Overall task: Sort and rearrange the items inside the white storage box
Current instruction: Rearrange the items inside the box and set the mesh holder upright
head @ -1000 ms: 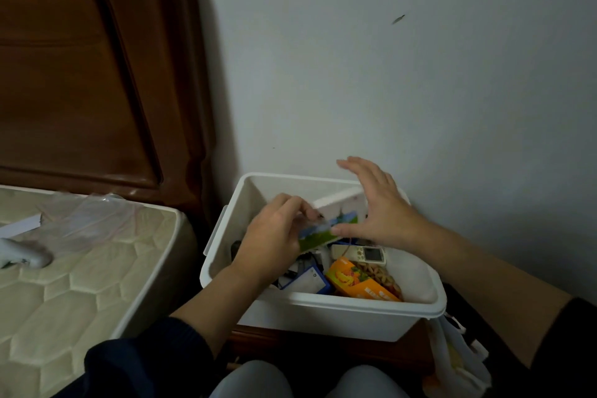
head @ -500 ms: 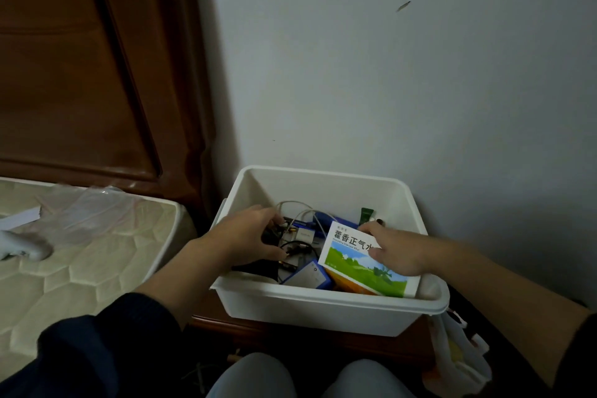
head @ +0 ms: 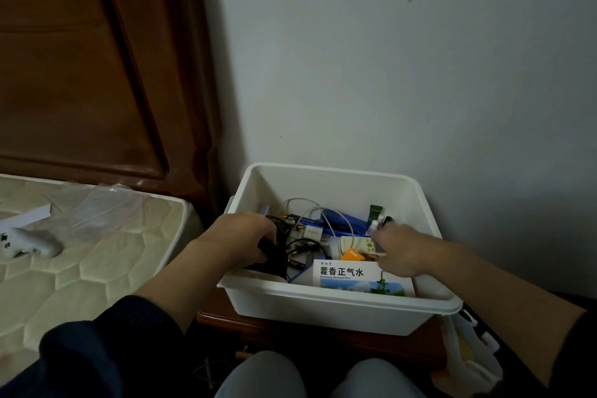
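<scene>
L hand (head: 240,241) grips black cables (head: 274,252) at box (head: 323,310) lower-left; R hand (head: 399,250), grip unclear, nearer medicine carton (head: 347,273) lying lengthwise along front wall.

The white storage box (head: 326,308) stands on a low brown wooden table (head: 323,338), close to the wall, and its front edge hangs a little over the table's front. To the left is a bed with a bare quilted mattress (head: 80,271). On the mattress lie a white controller (head: 27,244), a clear plastic bag (head: 97,212) and a white paper strip (head: 27,218), all near the headboard.
</scene>
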Available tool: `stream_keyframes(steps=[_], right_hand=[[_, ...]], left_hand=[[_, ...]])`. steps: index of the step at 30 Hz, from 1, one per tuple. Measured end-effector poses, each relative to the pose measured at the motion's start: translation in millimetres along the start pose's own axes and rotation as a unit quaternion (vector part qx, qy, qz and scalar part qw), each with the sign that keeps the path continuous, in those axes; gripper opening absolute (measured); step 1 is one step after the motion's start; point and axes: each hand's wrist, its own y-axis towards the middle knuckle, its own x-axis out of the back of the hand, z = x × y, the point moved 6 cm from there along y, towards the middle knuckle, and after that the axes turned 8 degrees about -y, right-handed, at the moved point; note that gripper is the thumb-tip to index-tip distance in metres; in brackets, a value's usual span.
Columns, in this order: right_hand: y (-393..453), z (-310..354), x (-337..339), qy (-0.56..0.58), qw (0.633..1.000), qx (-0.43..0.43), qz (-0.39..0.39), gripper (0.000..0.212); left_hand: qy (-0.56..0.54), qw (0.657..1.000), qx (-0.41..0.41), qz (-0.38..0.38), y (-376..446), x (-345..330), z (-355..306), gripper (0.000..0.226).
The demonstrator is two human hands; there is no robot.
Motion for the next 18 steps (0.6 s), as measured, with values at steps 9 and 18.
stream_keyframes(steps=[9,18], right_hand=[[-13,60,37,0.406,0.888,0.185,-0.115,0.071],[-20,21,42,0.358,0.912,0.193,-0.064,0.024]], left_hand=[[-0.224,0.952,-0.052,-0.2,-9,68,-19,0.011],[-0.319,0.938,0.064,-0.116,8,32,-10,0.02]])
